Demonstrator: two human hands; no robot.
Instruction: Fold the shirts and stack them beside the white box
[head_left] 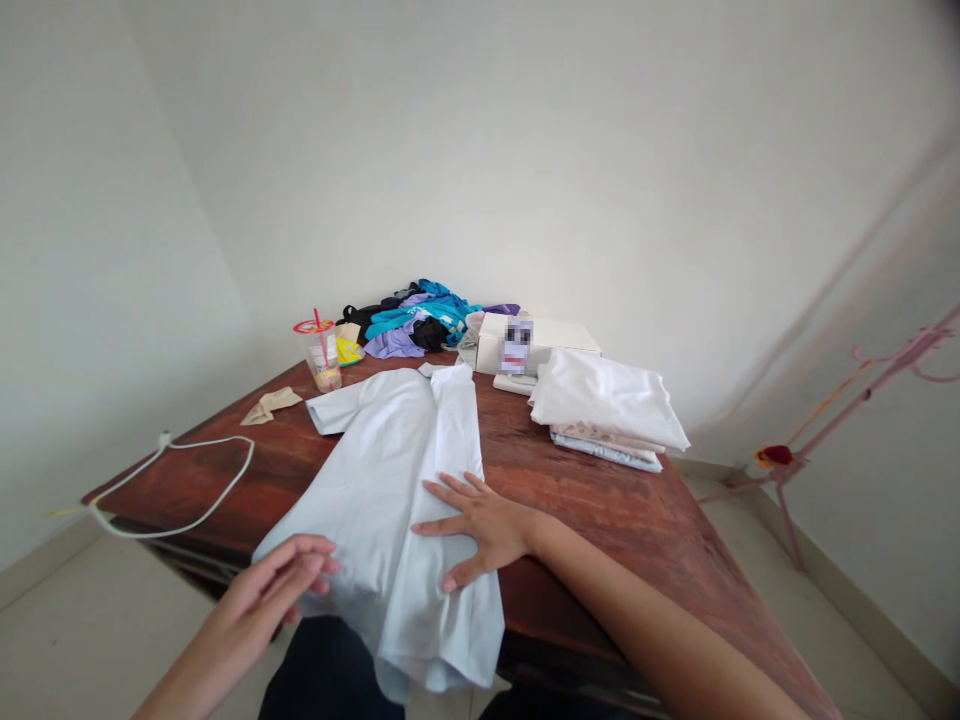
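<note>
A right hand, fingers spread wide, rests on a pale shirt directly beneath it; the left hand, loosely curled, is at the lower left edge, any grip unclear. The garment runs lengthwise away from the person, hem overhanging the bench.
</note>
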